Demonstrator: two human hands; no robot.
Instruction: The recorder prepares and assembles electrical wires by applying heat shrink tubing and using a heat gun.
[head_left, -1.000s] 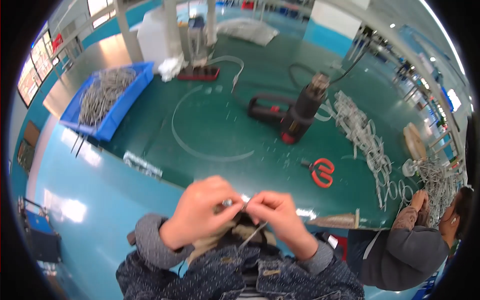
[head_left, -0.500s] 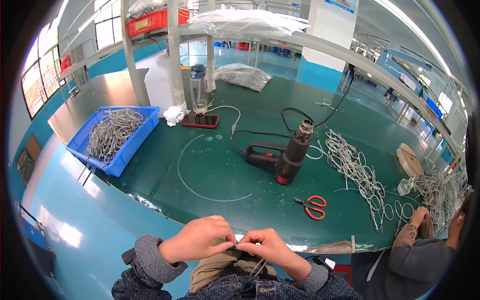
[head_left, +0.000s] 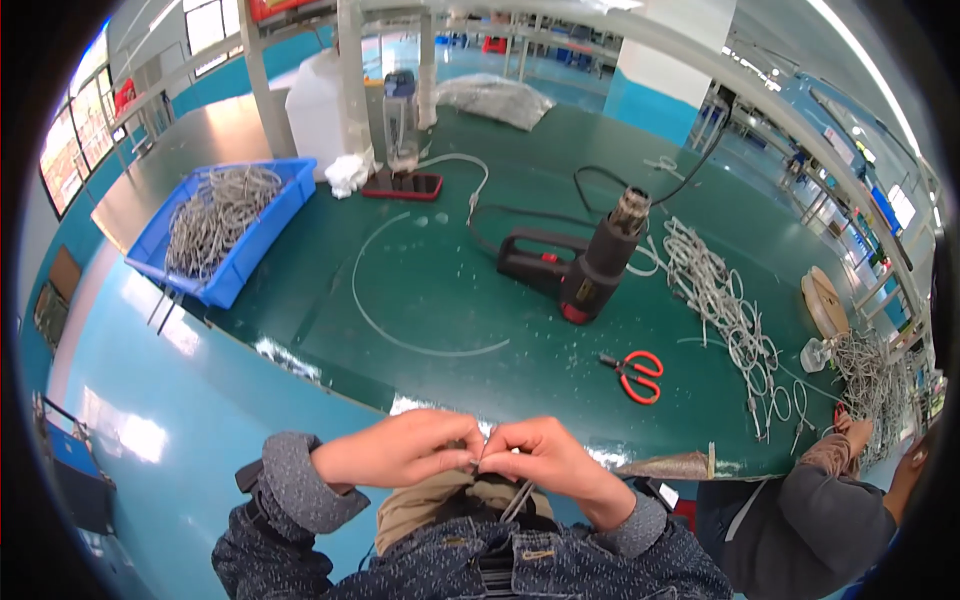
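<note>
My left hand (head_left: 405, 450) and my right hand (head_left: 545, 458) meet in front of my lap, just below the near edge of the green table (head_left: 420, 300). Both pinch a thin grey cable piece (head_left: 513, 497), which hangs down from between the fingertips. Most of the cable piece is hidden by my fingers.
On the table lie a black and red heat gun (head_left: 575, 270), red-handled scissors (head_left: 633, 375), a white tube loop (head_left: 400, 300), a heap of grey cables (head_left: 720, 300) and a blue bin of cables (head_left: 222, 222). Another person's hand (head_left: 850, 440) works at the right.
My head has tilted up, so more of the table shows and my hands sit lower in the picture. Both hands stay pinched together on the cable piece.
</note>
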